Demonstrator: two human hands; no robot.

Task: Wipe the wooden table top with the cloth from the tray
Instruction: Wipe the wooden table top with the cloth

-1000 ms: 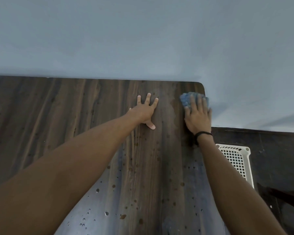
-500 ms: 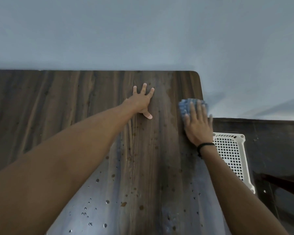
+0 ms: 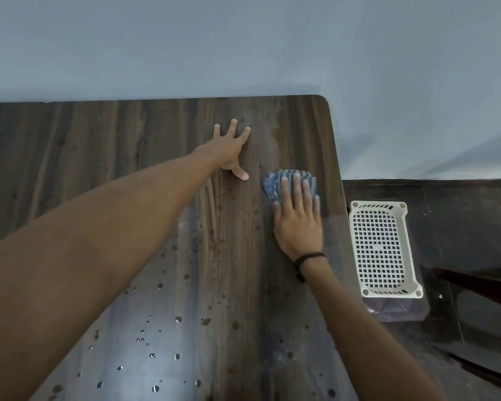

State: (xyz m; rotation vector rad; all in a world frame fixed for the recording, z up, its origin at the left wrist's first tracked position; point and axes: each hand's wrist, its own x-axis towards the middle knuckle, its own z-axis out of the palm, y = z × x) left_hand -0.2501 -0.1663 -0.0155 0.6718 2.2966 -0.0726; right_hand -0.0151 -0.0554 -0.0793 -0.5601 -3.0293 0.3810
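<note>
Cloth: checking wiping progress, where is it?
In the head view, the cloth lies under the right hand, by the table's right edge, left of the tray.

Hides near half of cloth (image 3: pixel 275 185) under right hand (image 3: pixel 297 224); crops table (image 3: pixel 99 146) left and bottom; blurs dark shape (image 3: pixel 396 309) below tray (image 3: pixel 392 293).
</note>
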